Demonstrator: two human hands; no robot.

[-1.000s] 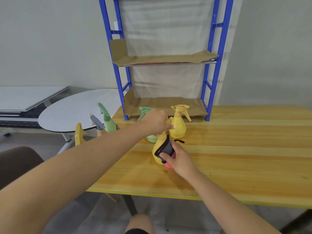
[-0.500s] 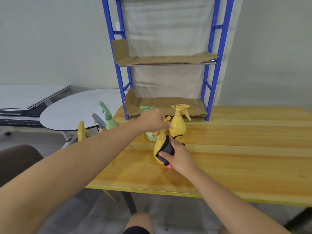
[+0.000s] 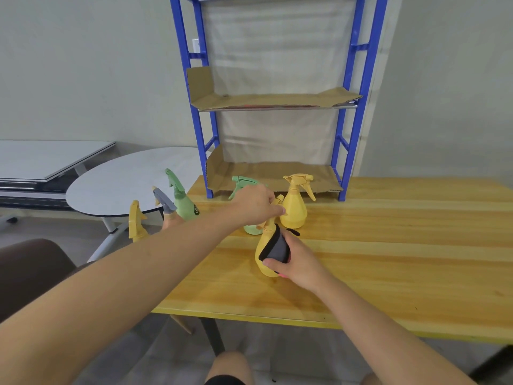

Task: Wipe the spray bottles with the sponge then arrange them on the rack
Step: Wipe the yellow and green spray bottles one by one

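Head view: the blue rack [image 3: 364, 79] stood at the back of the wooden counter [image 3: 402, 262], with cardboard [image 3: 272, 173] lining its lowest shelf and the shelf above. In front of the rack, toward the person, a yellow bottle [image 3: 263, 266] stood upright on the counter. The left hand [image 3: 256, 202] was clamped on that bottle's sprayer top, fingers curled over it from above. The right hand [image 3: 298, 261] gripped a dark grey sponge [image 3: 274, 248] and pressed it flat against the bottle's side, thumb under the sponge's lower edge; a bit of pink showed beneath the hand. The two hands were close together, one above the other on the same bottle. Between it and the rack, a second yellow bottle [image 3: 295, 207] stood upright just before the lowest shelf, and a pale green bottle [image 3: 242, 182] stood beside it, partly hidden by the left hand. Left of the rack, beyond the counter's edge, rose a green bottle [image 3: 181, 200], a grey-topped bottle [image 3: 164, 202] and a yellow sprayer top [image 3: 136, 220]; what they stood on was hidden by the left arm. A round table [image 3: 119, 184] lay behind them
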